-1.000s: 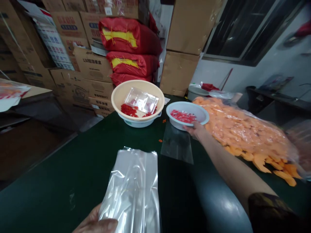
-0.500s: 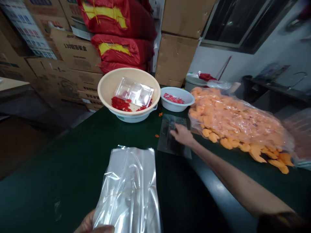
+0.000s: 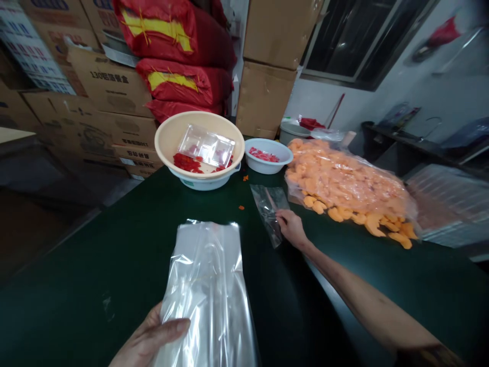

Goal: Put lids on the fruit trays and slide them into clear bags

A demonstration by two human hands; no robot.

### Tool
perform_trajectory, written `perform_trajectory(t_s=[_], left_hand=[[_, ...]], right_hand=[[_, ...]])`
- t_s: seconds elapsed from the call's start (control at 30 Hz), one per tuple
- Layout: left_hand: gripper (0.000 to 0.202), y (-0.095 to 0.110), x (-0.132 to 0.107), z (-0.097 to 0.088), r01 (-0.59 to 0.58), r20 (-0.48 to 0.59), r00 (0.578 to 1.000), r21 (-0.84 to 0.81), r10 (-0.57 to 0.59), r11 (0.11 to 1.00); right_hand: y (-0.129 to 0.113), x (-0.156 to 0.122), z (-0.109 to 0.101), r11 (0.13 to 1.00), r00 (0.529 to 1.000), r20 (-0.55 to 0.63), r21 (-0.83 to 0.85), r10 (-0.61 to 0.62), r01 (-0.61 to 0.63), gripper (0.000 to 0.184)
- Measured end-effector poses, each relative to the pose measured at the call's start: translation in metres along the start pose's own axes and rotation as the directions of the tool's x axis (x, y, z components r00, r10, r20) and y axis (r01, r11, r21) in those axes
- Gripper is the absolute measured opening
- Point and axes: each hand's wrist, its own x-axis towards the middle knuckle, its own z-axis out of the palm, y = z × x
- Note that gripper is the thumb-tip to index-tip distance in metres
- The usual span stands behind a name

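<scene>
Holding a tall clear plastic bag (image 3: 206, 290) upright in the left hand (image 3: 151, 334) at the bottom centre of the frame, grip closed on the bag's lower side, fingers (image 3: 171, 326) lying across its front. Reaching in from the lower right with the right hand (image 3: 292, 228), fingertips (image 3: 280, 216) resting on a small clear bag (image 3: 268, 211) just above mid-frame; grip narrow, though pinching or mere touching impossible to tell from this view. Slanting and creasing on the dark green bench (image 3: 95, 244), that small bag no longer lying flat and square as it did a moment ago. Sitting just beyond it, out of the right hand's reach now, a white plastic bowl (image 3: 277, 165) holding red pieces (image 3: 263, 155). Spreading to the right, a large bag of orange pieces (image 3: 344, 178) with loose orange pieces (image 3: 382, 227) spilling along its near edge. Standing at upper centre, a beige basin (image 3: 162, 148) holding a clear plastic tray (image 3: 206, 145) and chopped red bits (image 3: 185, 162). Rising behind, red sacks (image 3: 171, 76) and cardboard cartons (image 3: 114, 86), with a window (image 3: 362, 41) at the upper right.
</scene>
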Motion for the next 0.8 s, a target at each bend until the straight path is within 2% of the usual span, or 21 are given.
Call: perform_trajectory(t_s=[0.17,0.3,0.43,0.53,0.6,0.7,0.8], left_hand=[[0.047,-0.001,0.006,-0.007,-0.054,0.063,0.997,0.036,0.051,0.998],[0.048,-0.003,0.010,-0.011,-0.078,0.058,0.995,0.008,0.078,0.997],[0.051,-0.005,0.007,-0.011,-0.126,0.020,0.992,-0.016,0.127,0.992],[0.055,-0.006,0.002,-0.012,-0.160,-0.023,0.987,-0.028,0.159,0.987],[0.063,-0.003,-0.001,-0.009,-0.163,-0.045,0.986,-0.026,0.162,0.986],[0.073,0.010,-0.004,0.008,-0.173,0.000,0.985,0.002,0.173,0.985],[0.071,0.031,-0.001,0.050,-0.216,0.199,0.958,0.034,0.205,0.976]], right_hand=[[-0.009,0.006,-0.012,0.997,0.997,0.024,-0.020,0.076,-0.076,0.017],[0.000,0.008,-0.026,0.985,0.986,0.020,-0.034,0.168,-0.167,0.031],[0.006,-0.021,-0.035,0.982,0.983,0.046,-0.079,0.176,-0.172,0.046],[0.003,-0.053,-0.031,0.986,0.984,0.107,-0.100,0.142,-0.131,0.060],[0.000,-0.068,-0.026,0.990,0.987,0.103,-0.080,0.125,-0.117,0.063],[-0.001,-0.076,-0.019,0.987,0.989,0.035,0.068,0.142,-0.144,0.052],[0.002,-0.074,-0.018,0.961,0.981,-0.043,0.212,0.190,-0.177,0.041]])
